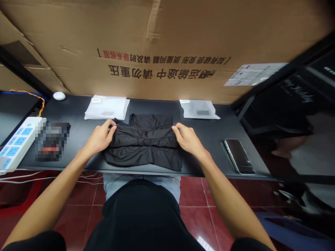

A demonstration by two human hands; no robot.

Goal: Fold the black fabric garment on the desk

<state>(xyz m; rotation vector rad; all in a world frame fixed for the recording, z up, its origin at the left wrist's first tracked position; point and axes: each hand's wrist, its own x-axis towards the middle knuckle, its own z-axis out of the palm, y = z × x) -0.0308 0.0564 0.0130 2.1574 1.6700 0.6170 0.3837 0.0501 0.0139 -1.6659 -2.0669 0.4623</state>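
A black cloth garment [146,143], partly folded over itself, lies across the middle of the dark table; its exact kind I cannot make out. My left hand [103,135] pinches its upper left edge between thumb and fingers. On the opposite side, my right hand [186,136] grips the upper right edge in the same way. The fabric stretches between both hands, with wrinkled folds running from side to side. A further flap of the cloth extends past the held edge toward the back.
Two translucent plastic packages, a left one [107,107] and a right one [199,109], lie at the back against a large cardboard box [167,42]. A phone [239,156] rests at right. A power strip [18,143], a blurred-out item [52,141] and a white rounded object [59,96] are at left.
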